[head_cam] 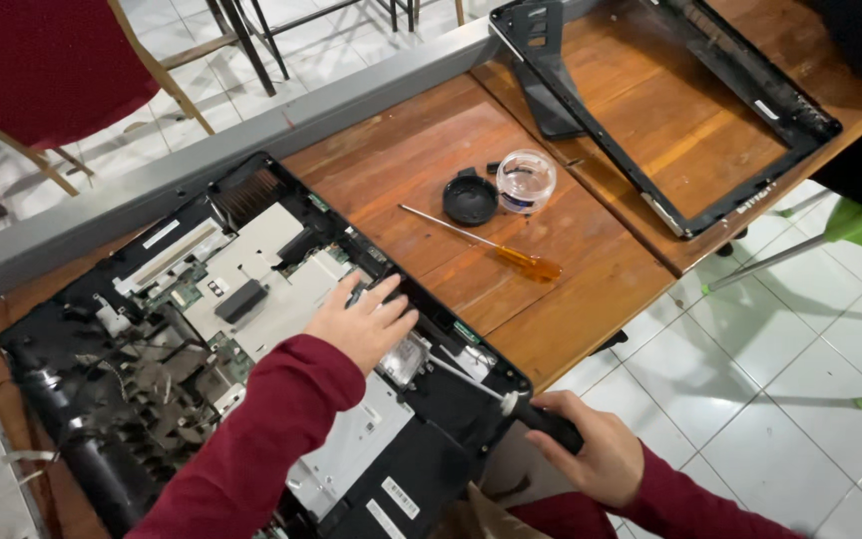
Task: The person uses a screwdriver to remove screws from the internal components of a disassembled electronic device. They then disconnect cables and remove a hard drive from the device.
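On the opened laptop chassis [251, 329], left hand [366, 324] is pressing flat, fingers spread; right hand [591, 454] is clenching a screwdriver [511, 399], seemingly mid-disassembly, boards remaining.

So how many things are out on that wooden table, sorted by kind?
Screwdrivers: 2, an orange-handled one lying loose and a black-handled one in the right hand
Opened black laptop base: 1, left hand resting on it
Empty black screen frame: 1
Small clear round jar: 1
Black round lid: 1
Total: 6
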